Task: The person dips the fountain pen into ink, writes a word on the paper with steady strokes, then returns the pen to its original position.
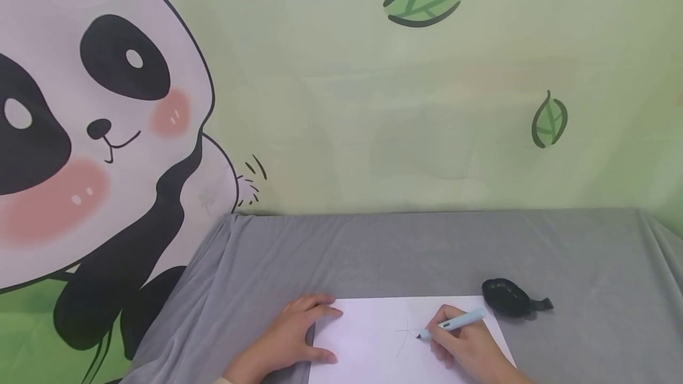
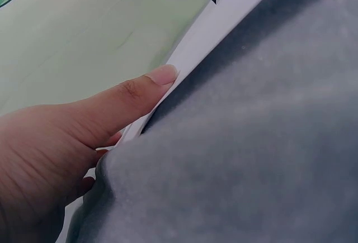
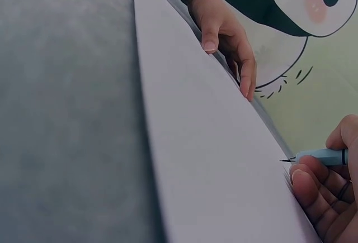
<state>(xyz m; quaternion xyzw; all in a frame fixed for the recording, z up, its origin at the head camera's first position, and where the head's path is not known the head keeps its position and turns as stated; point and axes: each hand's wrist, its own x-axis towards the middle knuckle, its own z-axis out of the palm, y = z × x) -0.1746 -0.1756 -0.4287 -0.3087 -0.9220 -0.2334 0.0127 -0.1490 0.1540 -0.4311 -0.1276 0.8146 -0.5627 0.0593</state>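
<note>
A light blue pen (image 1: 463,320) with a dark tip is pinched between the thumb and fingers of my right hand (image 1: 465,342). Its tip is right at the surface of a white sheet of paper (image 1: 368,348), beside a few thin lines (image 1: 404,332) that cross each other. At the sheet's left edge rests my left hand (image 1: 288,333), thumb and fingers spread apart. The left wrist view shows that thumb (image 2: 163,75) lying on the edge of the paper. In the right wrist view, the pen (image 3: 321,156) points towards the left hand (image 3: 226,36).
A black rounded object (image 1: 507,298) with a narrow, flared neck lies by the paper's upper right corner. Grey cloth (image 1: 373,253) covers the table. Behind it hangs a pale green backdrop (image 1: 331,105) with a large panda (image 1: 176,64) and leaves.
</note>
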